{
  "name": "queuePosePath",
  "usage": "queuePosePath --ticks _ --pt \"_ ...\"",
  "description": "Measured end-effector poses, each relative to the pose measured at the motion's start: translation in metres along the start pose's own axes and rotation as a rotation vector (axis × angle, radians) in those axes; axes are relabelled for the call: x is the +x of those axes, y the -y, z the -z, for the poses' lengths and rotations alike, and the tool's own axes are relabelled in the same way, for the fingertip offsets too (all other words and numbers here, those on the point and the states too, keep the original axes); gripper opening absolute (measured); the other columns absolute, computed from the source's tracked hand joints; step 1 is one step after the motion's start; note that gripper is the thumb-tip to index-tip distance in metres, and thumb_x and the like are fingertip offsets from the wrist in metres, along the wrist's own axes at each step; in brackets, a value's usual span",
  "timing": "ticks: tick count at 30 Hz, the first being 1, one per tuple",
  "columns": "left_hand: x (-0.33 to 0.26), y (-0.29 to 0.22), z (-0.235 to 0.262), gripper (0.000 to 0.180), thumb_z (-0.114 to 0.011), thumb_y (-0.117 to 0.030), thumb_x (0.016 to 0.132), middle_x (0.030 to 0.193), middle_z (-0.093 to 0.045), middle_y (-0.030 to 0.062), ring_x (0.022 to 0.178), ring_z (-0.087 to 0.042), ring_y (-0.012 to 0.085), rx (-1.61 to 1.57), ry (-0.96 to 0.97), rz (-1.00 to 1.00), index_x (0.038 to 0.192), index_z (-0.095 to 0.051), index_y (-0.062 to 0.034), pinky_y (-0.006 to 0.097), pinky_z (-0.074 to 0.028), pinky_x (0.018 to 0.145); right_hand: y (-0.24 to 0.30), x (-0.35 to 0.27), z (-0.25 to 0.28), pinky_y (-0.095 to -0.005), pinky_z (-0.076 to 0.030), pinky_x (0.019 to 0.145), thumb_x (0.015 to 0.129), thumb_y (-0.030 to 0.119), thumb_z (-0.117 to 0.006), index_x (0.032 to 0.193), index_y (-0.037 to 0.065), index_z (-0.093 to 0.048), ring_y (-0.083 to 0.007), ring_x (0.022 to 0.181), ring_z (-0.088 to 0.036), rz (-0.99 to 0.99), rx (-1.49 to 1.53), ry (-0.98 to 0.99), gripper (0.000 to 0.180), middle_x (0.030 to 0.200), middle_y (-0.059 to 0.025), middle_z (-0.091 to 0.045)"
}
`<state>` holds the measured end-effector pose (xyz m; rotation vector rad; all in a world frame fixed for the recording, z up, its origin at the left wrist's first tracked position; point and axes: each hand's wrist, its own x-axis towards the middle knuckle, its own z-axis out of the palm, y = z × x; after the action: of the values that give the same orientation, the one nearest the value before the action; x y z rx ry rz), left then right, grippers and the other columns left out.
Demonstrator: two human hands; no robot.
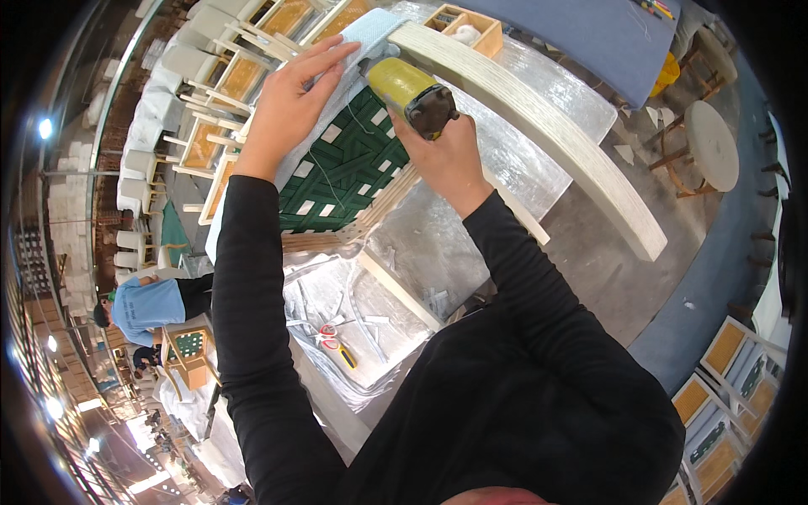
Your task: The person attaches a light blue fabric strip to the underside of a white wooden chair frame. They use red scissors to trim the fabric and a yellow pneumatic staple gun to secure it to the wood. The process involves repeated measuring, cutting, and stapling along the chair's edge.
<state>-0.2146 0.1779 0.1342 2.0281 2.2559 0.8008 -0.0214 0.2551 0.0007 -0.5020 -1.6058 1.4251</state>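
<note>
The right hand (448,162) is wrapped around the yellow staple gun (399,82) above the green webbing (343,172); the left hand (290,103), thumb spread, rests on light-blue fabric (372,30) bordering the webbing

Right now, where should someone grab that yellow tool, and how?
Probably by its handle, mostly hidden inside the right hand, coming from the black-ended back. The yellow tool points its other end toward the pale fabric near the left hand, so that front is best avoided.
</note>
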Motion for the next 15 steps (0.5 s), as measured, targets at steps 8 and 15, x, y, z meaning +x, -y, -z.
queuePosePath --ticks 8,15 --pt "-0.008 0.016 0.01 0.077 -0.075 -0.062 0.091 0.143 -0.068 0.0236 0.135 -0.065 0.0352 0.039 0.012 0.407 0.148 -0.067 -0.011 0.04 -0.048 0.113 0.004 -0.008 -0.003 -0.0417 -0.059 0.078 0.086 0.021 -0.081 0.11 0.003 -0.073 -0.0402 0.087 -0.075 0.001 -0.012 0.03 0.031 0.091 -0.0179 -0.078" --pt "-0.012 0.024 0.005 0.084 -0.075 -0.067 0.089 0.143 -0.069 0.0239 0.135 -0.065 0.0359 0.003 -0.008 0.398 0.148 -0.066 -0.0087 0.041 -0.047 0.114 -0.002 -0.016 -0.008 -0.0406 -0.059 0.073 0.085 0.02 -0.083 0.11 0.002 -0.074 -0.0421 0.084 -0.074 0.001 -0.062 0.029 0.032 0.09 -0.0205 -0.077"
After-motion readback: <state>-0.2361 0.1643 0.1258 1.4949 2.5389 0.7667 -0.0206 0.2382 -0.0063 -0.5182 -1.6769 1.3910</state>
